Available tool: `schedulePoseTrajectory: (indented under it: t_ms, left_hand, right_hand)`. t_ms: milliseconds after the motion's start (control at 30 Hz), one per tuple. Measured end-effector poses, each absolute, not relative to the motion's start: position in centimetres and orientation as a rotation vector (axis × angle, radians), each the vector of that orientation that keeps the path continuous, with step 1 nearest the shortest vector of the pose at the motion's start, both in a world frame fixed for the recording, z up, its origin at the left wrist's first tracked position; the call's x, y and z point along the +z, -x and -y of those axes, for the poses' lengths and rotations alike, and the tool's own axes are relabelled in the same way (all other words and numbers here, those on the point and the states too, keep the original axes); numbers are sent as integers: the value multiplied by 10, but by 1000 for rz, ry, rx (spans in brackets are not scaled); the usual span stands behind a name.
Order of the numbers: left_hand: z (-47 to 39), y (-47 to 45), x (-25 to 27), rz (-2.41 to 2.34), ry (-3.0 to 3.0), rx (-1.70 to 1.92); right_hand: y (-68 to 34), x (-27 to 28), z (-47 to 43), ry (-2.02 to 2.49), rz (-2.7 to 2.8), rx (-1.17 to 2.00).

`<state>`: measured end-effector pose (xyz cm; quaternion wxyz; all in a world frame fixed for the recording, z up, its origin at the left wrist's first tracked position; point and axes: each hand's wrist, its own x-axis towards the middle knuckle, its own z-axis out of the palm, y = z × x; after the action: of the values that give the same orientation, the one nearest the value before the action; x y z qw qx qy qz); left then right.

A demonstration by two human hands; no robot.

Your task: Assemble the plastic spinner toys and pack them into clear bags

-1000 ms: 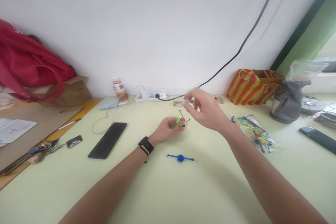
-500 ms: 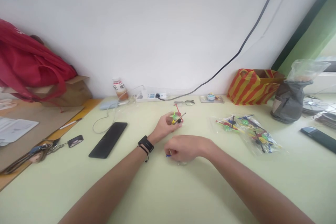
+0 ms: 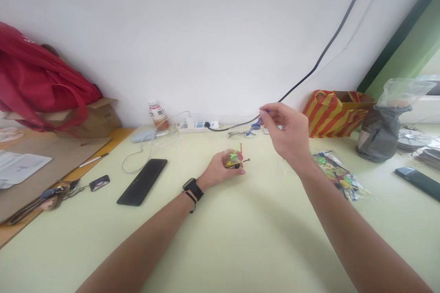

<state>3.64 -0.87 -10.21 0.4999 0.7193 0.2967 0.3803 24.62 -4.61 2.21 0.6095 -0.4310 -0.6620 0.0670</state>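
Note:
Low over the table, my left hand (image 3: 217, 168) is closed around several small plastic pieces (image 3: 236, 158) in green, red, yellow and black, with thin stems sticking out between the fingers. My right hand (image 3: 290, 130) is raised higher and further right. Its thumb and fingertips pinch a small blue plastic piece (image 3: 255, 126), whose wider end hangs below the fingers. Beyond my right forearm lies a clear plastic bag (image 3: 340, 176) of similar coloured pieces, partly covered by that arm.
A black phone (image 3: 142, 182) lies left of my left hand. Along the wall stand a bottle (image 3: 158, 115), a power strip (image 3: 197, 127), glasses (image 3: 237, 134) and a striped bag (image 3: 332, 116). A grey pouch (image 3: 381, 132) and a dark device (image 3: 417, 183) are at right.
My right hand has risen from the table near my left wrist, up and to the right, carrying the blue piece. My left hand stays nearly in place; the pieces in it have tilted.

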Motion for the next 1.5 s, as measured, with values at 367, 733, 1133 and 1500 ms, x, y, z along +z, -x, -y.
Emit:
schedulePoseTrajectory:
  t_ms: [367, 733, 1133, 1500]
  left_hand:
    - [11, -39, -105, -784, -1801, 965]
    - [13, -39, -103, -852, -1919, 969]
    - [13, -38, -103, -887, -2005, 980]
    - [14, -38, -103, -854, -1959, 897]
  right_hand:
    - [-242, 16, 47, 1381, 1970, -1]
    - [-231, 16, 49, 1671, 2157, -46]
    - [-244, 23, 60, 1568, 2376, 109]
    - [-244, 25, 63, 1584, 2406, 150]
